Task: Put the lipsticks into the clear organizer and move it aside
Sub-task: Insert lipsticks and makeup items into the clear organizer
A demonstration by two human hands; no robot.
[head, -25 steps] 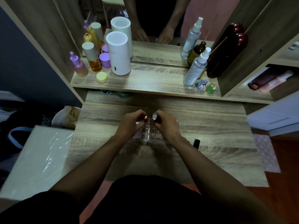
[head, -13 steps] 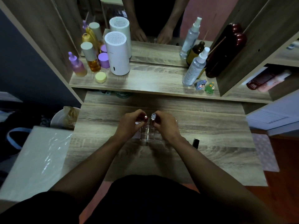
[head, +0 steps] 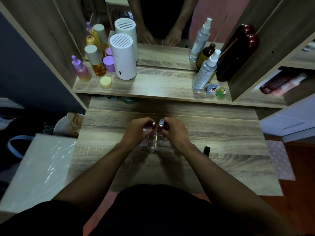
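Wood-grain vanity desk [head: 221,133]: my left hand [head: 136,132] is gripping a red-capped lipstick [head: 152,124], my right hand [head: 173,132] a clear-capped lipstick [head: 161,123], both lowering into the clear organizer [head: 154,141]; next, a black lipstick [head: 206,150] is waiting beside it.

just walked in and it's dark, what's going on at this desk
A person is loading lipsticks into a clear organizer on the wooden desk. The left hand holds a red-capped lipstick and the right hand a silver-capped one, both upright over the compartments. One dark lipstick waits beside the right wrist.
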